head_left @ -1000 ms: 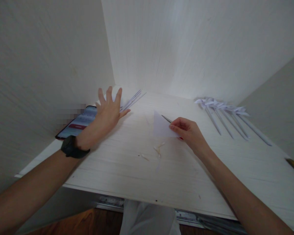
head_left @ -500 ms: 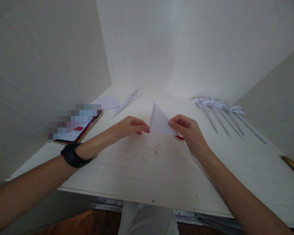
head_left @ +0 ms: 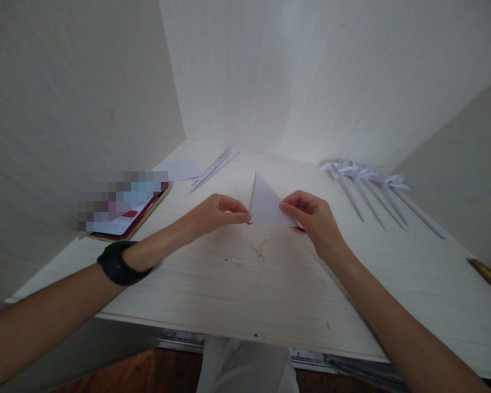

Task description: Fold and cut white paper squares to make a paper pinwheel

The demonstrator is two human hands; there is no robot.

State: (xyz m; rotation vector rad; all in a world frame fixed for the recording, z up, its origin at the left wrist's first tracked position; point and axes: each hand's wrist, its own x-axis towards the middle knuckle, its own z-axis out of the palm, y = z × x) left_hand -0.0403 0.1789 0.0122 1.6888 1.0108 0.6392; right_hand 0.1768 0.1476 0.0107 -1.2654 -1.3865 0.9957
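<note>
A white sheet of paper folded into a triangle [head_left: 265, 203] stands just above the middle of the white wooden desk [head_left: 270, 284]. My left hand [head_left: 216, 214] pinches its lower left corner with closed fingers. My right hand [head_left: 313, 218] pinches its lower right corner, also closed. A black watch sits on my left wrist [head_left: 117, 263]. Something small and red shows under my right hand; I cannot make out what it is.
A phone on a red case [head_left: 125, 210] lies at the left. A flat paper sheet [head_left: 180, 169] and thin rolled paper sticks [head_left: 215, 168] lie at the back left. Several paper pinwheels on sticks [head_left: 372, 188] lie at the right. A brass-coloured object [head_left: 489, 277] is at the right edge. Walls enclose three sides.
My left hand left the sticks beside the phone, came to the centre and took hold of the triangle's left corner. The paper was lifted upright between both hands.
</note>
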